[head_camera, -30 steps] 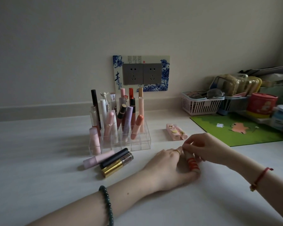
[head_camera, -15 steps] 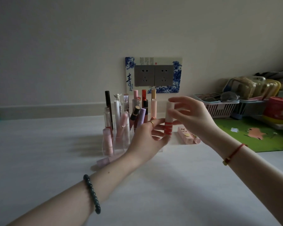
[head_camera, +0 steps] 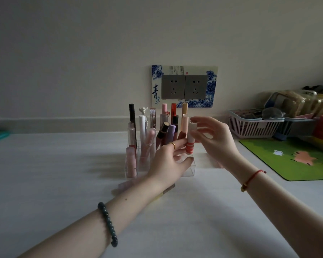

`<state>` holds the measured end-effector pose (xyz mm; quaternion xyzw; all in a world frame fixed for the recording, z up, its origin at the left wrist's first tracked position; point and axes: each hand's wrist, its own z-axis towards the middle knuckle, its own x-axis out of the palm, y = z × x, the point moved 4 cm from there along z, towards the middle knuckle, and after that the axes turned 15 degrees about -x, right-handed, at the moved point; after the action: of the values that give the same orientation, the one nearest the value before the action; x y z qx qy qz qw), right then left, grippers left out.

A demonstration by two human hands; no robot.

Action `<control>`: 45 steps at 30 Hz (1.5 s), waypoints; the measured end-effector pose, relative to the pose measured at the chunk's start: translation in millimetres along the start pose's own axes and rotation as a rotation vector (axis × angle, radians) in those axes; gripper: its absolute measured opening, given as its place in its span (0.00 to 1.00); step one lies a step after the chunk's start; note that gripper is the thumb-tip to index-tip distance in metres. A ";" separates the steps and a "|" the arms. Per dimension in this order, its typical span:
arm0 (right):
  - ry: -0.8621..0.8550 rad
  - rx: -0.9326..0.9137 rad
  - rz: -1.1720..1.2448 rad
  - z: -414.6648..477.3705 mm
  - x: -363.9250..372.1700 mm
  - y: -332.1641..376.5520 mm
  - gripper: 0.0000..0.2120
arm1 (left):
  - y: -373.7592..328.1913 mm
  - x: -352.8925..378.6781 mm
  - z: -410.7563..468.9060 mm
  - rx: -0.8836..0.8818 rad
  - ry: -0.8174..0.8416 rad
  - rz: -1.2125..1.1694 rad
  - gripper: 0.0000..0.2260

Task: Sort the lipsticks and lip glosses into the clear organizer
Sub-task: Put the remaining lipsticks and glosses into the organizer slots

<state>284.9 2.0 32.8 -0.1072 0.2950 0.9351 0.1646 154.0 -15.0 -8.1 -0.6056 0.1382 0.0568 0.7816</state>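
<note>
The fingertips [head_camera: 193, 121] of the right hand [head_camera: 215, 141] pinched the white top of a small lip tube [head_camera: 190, 139]. The tube stood straight up, white on top with red and pink stripes lower down. The left hand [head_camera: 168, 162] touched the striped part with a finger and had its thumb just under the tube, so both hands held it.

The tube was over the right front part of the clear organizer [head_camera: 190, 169], and I could not tell if its bottom was inside a slot. Many lipsticks and lip glosses [head_camera: 147, 138] stood in the organizer, some straight and some leaning.

The left hand wore a gold ring [head_camera: 172, 145], and its wrist had a dark bead bracelet [head_camera: 108, 224]. The right wrist had a red string bracelet [head_camera: 251, 180].

A few more tubes [head_camera: 127, 184] lay on the white table [head_camera: 45, 183] in front of the organizer, partly hidden by the left arm. A green mat [head_camera: 295, 159] and a pink basket [head_camera: 254, 125] were off to the right.
</note>
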 end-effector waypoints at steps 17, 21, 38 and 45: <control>0.026 0.012 -0.079 -6.0 12.2 -11.0 0.13 | 11.4 0.7 2.3 -0.046 -0.004 0.060 0.21; 0.075 0.036 -0.120 -12.9 16.5 -18.9 0.13 | 11.7 1.4 2.6 -0.059 -0.005 0.044 0.19; 0.104 0.028 -0.150 -12.7 11.8 -9.6 0.13 | 5.6 -0.9 -4.5 -0.036 0.009 0.024 0.20; 0.019 -0.062 -0.112 2.9 -2.3 26.5 0.14 | -14.3 -22.3 -23.9 0.048 0.069 -0.021 0.17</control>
<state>276.9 -17.3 49.5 -0.1376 0.2608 0.9321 0.2104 132.9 -40.0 6.1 -0.5897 0.1598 0.0242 0.7913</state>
